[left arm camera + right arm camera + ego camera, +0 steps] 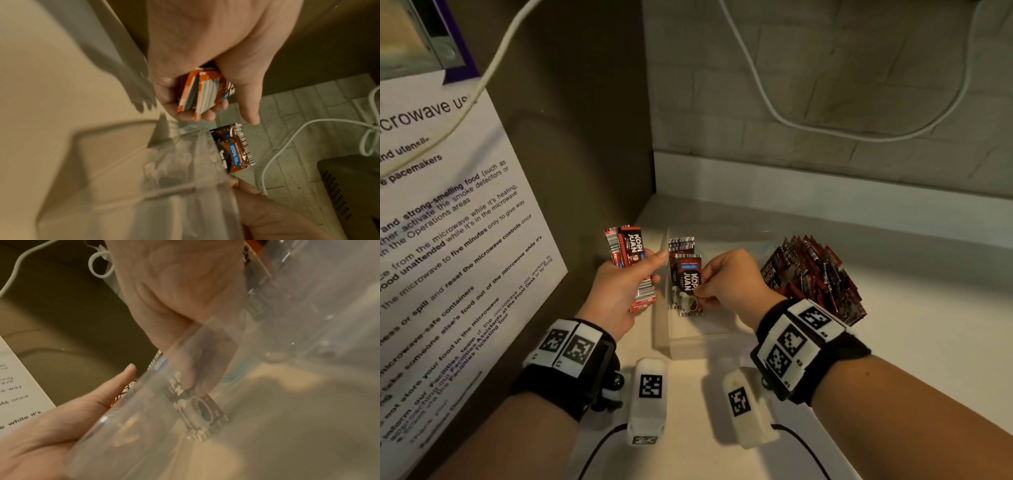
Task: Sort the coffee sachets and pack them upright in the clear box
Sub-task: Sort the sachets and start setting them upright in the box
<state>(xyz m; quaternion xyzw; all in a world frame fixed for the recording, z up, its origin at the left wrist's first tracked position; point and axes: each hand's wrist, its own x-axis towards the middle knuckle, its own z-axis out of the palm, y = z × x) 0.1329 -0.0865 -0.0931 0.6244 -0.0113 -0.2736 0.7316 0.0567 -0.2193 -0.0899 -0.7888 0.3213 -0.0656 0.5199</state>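
Note:
My left hand (pixel 619 291) grips a small bundle of red coffee sachets (pixel 630 263) just left of the clear box (pixel 688 337). Seen from the left wrist, the fingers (pixel 193 113) curl round that bundle (pixel 203 91). My right hand (pixel 726 284) pinches dark brown sachets (pixel 686 281) and holds them upright inside the left end of the box. Through the box wall (pixel 267 386) the right wrist view shows a sachet with a coffee cup picture (pixel 203 410). A heap of loose sachets (pixel 815 274) lies right of the box.
A brown side panel with a printed microwave notice (pixel 448 240) stands on the left. A tiled wall with a hanging white cable (pixel 791 113) is behind. Two white tagged blocks (pixel 649 401) (pixel 746 407) with black cords lie on the pale counter near me.

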